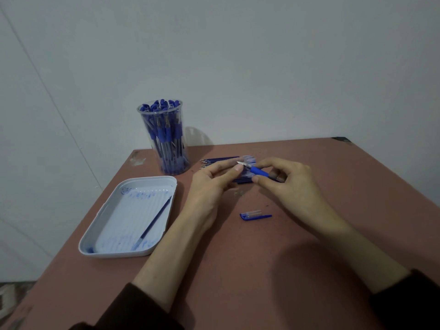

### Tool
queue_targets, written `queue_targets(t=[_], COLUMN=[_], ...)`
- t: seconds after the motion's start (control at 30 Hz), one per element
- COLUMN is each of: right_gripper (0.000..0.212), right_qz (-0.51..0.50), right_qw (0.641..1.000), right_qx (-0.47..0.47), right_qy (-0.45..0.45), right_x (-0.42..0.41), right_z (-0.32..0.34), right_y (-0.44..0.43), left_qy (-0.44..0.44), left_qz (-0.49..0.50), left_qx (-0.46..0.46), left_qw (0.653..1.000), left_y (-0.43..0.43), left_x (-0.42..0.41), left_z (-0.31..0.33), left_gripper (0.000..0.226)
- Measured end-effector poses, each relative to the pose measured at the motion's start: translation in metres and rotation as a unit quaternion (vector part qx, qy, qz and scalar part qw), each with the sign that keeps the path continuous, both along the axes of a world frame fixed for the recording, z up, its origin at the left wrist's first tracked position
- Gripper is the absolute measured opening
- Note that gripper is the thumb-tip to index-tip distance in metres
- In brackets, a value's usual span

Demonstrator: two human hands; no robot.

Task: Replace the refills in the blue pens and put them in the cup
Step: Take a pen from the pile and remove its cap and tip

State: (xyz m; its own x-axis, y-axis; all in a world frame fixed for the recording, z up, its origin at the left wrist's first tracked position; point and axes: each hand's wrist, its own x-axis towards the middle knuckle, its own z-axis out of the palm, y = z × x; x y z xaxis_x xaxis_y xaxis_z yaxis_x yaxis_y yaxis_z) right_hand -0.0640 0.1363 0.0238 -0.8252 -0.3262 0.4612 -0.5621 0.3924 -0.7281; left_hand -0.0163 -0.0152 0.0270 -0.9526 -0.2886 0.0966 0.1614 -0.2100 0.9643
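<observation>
Over the middle of the table I hold a blue pen [258, 172] with both hands. My right hand [289, 184] grips its blue rubber grip and barrel. My left hand [212, 184] pinches the metal tip end between thumb and fingers. Behind my hands lies a row of blue refills [220, 160], partly hidden by my fingers. The pen's cap [254, 215] lies loose on the table in front of my hands. A clear cup [166, 139] packed with several capped blue pens stands at the back left.
A white ink-stained tray [107, 244] sits at the left with one used refill [154, 222] lying in it. The reddish-brown table [262, 270] ends at a grey wall behind; its left edge runs close past the tray.
</observation>
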Motion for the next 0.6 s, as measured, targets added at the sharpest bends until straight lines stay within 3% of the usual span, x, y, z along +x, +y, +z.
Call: queue_targets(t=[0.23,0.33,0.43,0.5,0.6], right_gripper=[0.012,0.009,0.01,0.01,0.01], right_qz=[-0.033,-0.068,-0.091,-0.093,-0.089], right_qw=[0.999,0.998,0.996,0.996,0.996], right_qx=[0.029,0.014,0.009,0.012,0.023], right_qy=[0.011,0.01,0.009,0.01,0.017], right_x=[-0.002,-0.007,-0.009,-0.009,-0.008], right_z=[-0.001,0.0,0.001,0.001,0.001], right_y=[0.004,0.007,0.011,0.011,0.009], left_qy=[-0.022,-0.019,-0.032,-0.051,-0.064], left_qz=[0.074,0.075,0.014,-0.036,-0.053], left_qx=[0.0,-0.16,-0.399,-0.467,-0.496], left_qw=[0.997,0.984,0.916,0.882,0.864], left_y=[-0.007,-0.007,-0.004,-0.002,-0.003], left_x=[-0.004,-0.004,0.0,0.003,0.004], left_z=[-0.001,-0.005,-0.009,-0.009,-0.008], left_gripper=[0.006,0.002,0.005,0.003,0.009])
